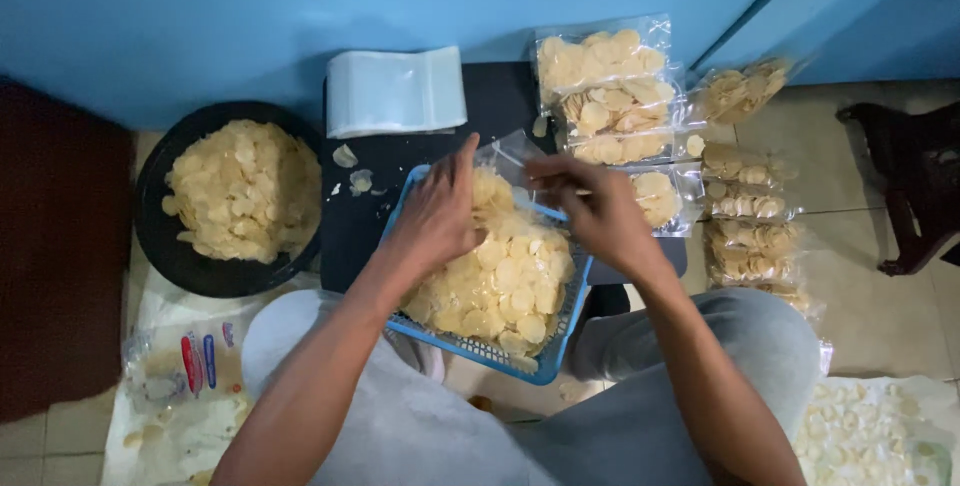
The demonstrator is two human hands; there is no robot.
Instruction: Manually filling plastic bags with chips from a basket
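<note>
Both hands over a blue plastic mesh basket [560, 341] heaped with thin pale round chips [505, 281]. Left hand [440, 211] half curled, fingers on the chip pile and the edge of a clear floppy bag [505, 154]. Right hand [590, 208] pinches the bag's other edge, fingers closed on the film; blurred, so exact grip is unclear. Bag sits between the hands, just above the basket's far rim. Left of left hand: round black bowl [165, 241] of chips. Beyond it: flat stack of empty bags [395, 91]. Beyond right hand: filled glossy packs [610, 91] on dark worktop [495, 101].
</note>
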